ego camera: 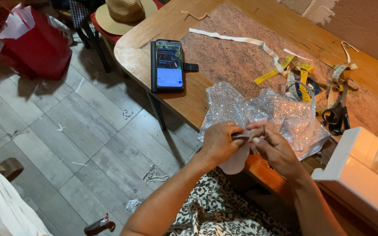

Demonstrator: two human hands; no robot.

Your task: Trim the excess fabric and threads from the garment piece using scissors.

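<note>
Head cam | left hand and right hand, fingers pinched shut on sparkly silver fabric at bench near edge | risk imo: slippery cloth hangs over the edge, could slide off; scissors just beside, could snag

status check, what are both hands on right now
Left hand and right hand pinch one edge of the silver glitter fabric at the table edge. Scissors and tape measure lie untouched behind it.

Both hands on glittery fabric
</note>
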